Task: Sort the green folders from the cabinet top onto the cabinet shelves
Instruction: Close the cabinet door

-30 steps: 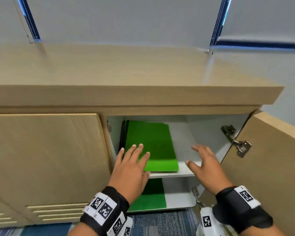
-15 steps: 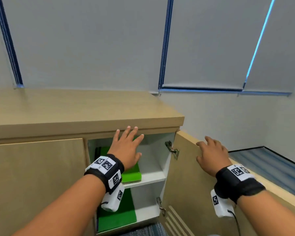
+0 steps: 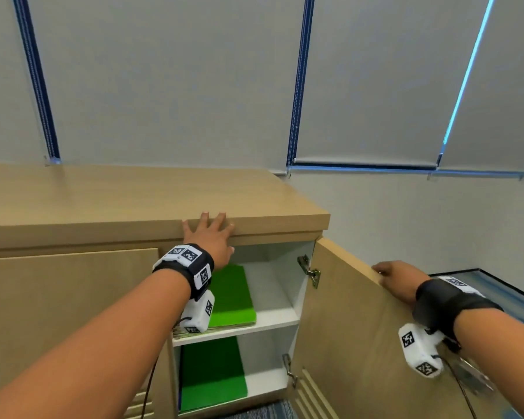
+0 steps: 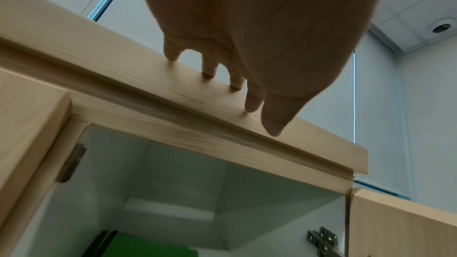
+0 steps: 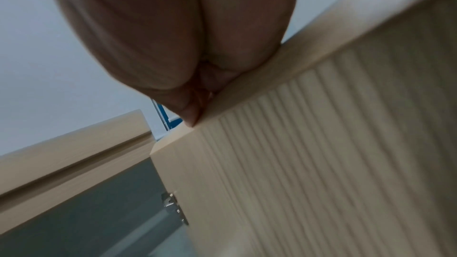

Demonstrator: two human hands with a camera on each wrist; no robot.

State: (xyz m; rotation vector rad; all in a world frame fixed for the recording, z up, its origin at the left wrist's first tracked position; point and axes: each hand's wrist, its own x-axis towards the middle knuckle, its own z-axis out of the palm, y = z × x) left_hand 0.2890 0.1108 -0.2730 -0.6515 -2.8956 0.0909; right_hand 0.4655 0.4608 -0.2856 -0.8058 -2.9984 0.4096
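Observation:
A stack of green folders (image 3: 233,297) lies flat on the upper shelf (image 3: 273,319) of the open cabinet, its edge also seen as green folders (image 4: 148,245) in the left wrist view. Another green folder (image 3: 212,373) lies on the lower shelf. The wooden cabinet top (image 3: 127,195) shows no folders. My left hand (image 3: 208,228) rests with straight, spread fingers on the top's front edge and holds nothing; the fingertips (image 4: 210,69) touch the wood. My right hand (image 3: 384,272) grips the top edge of the open cabinet door (image 3: 360,343), fingers curled over it.
The left cabinet door (image 3: 67,313) is closed. Metal hinges (image 3: 309,272) sit inside the open door's edge. Grey roller blinds (image 3: 366,86) hang over the windows behind the cabinet. Blue carpet (image 3: 273,411) shows below.
Both hands left the shelf opening and rose. The left hand moved up onto the cabinet top's front edge; the right hand took hold of the door's top edge. The view lifted.

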